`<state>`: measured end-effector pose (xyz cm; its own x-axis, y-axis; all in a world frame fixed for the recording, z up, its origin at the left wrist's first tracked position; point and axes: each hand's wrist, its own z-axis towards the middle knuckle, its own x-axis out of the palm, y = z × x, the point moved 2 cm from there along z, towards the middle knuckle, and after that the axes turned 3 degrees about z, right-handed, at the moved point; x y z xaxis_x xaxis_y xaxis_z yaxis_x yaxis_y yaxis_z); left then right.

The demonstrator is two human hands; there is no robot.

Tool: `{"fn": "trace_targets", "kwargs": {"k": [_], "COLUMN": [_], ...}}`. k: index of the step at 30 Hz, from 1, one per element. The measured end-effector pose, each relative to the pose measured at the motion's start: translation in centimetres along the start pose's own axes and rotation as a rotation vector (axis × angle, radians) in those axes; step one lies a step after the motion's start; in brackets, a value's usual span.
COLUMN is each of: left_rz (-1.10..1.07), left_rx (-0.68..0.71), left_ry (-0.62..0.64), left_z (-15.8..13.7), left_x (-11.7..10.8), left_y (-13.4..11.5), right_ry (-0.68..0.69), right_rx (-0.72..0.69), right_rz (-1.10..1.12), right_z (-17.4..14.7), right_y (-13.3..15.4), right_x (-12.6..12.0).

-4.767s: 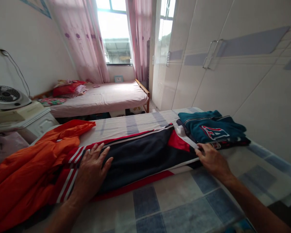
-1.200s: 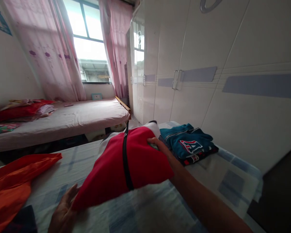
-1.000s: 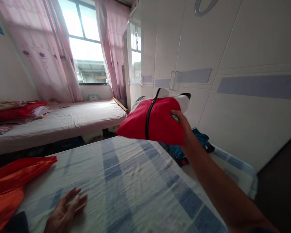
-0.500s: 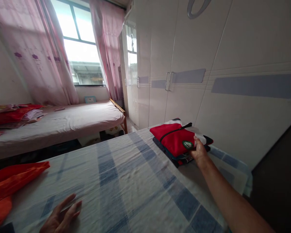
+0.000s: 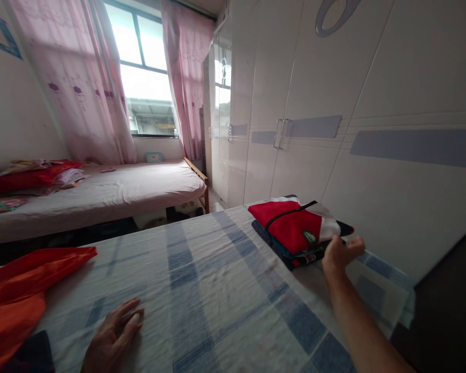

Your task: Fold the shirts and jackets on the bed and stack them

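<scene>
A folded red garment with white parts, a black zip line and a green round badge lies on top of a stack of dark folded clothes on the bed. At the near right corner of this stack is my right hand, its fingers apart and holding nothing. Whether it still touches the cloth is hard to see. My left hand hovers over or rests on the checked sheet, fingers loosely stretched, nothing in it. Left of it lies an orange garment, cut off by the frame edge.
A dark cloth lies by the orange garment. White wardrobe doors stand right behind the bed. Across a narrow gap is a second bed with a heap of clothes and a small blue clock, below a window with pink curtains.
My right hand has let go of the red garment's edge and moved slightly right, its fingers spreading. The view has turned a little left. The stack stays put.
</scene>
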<state>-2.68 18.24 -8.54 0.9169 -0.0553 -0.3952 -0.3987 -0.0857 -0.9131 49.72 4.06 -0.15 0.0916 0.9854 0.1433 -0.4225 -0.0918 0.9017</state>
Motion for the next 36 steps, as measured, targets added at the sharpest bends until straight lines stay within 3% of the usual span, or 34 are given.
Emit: {"fn": "trace_targets", "kwargs": {"k": [2,3,5,7,10,12,14,18,21,26,29,32,36], "left_rz": [-0.034,-0.046,-0.049,-0.035,-0.040,-0.047,-0.035,0.025,0.070,0.166,0.257,0.396,0.595], "left_rx": [0.040,0.063,0.105,0.143,0.228,0.273,0.295,0.326,0.346,0.419,0.452,0.428,0.276], "left_ry": [-0.026,-0.042,-0.069,-0.075,-0.072,-0.090,-0.121,-0.186,-0.206,-0.250,-0.364,-0.540,-0.764], "left_z": [0.2,0.2,0.2,0.0,-0.9,-1.7,-2.1,-1.9,-1.8,-2.6,-3.2,-4.1,-5.4], "left_x": [0.3,0.4,0.6,0.6,0.8,0.9,1.2,1.6,1.8,0.7,-2.7,-8.3,-16.2], "left_y": [0.3,0.3,0.2,-0.1,-1.1,-1.7,-2.0,-1.9,-1.6,-3.3,-5.5,-7.0,-6.1], "right_ry": [-0.015,0.046,0.356,0.710,1.134,1.270,1.317,1.452,1.481,1.468,1.463,1.459,1.474], "right_rx": [-0.167,-0.250,-0.327,-0.303,-0.197,-0.117,-0.072,-0.266,-0.407,-0.481,-0.510,-0.525,-0.530], "right_rz": [0.005,0.037,0.119,0.148,0.133,0.097,0.018,-0.111,-0.140,-0.212,-0.216,-0.194,-0.179], "right_z": [-2.4,-4.1,-8.3,-13.1,-19.5,-22.5,-24.0,-24.7,-24.3,-24.0,-24.2,-24.3,-24.5], "right_y": [2.8,4.3,7.0,8.3,7.6,5.9,4.0,1.5,1.3,1.8,1.9,1.9,2.0], "right_x": [-0.5,-0.2,1.4,3.4,5.6,6.1,6.2,7.1,7.5,7.1,7.1,7.1,7.0]}}
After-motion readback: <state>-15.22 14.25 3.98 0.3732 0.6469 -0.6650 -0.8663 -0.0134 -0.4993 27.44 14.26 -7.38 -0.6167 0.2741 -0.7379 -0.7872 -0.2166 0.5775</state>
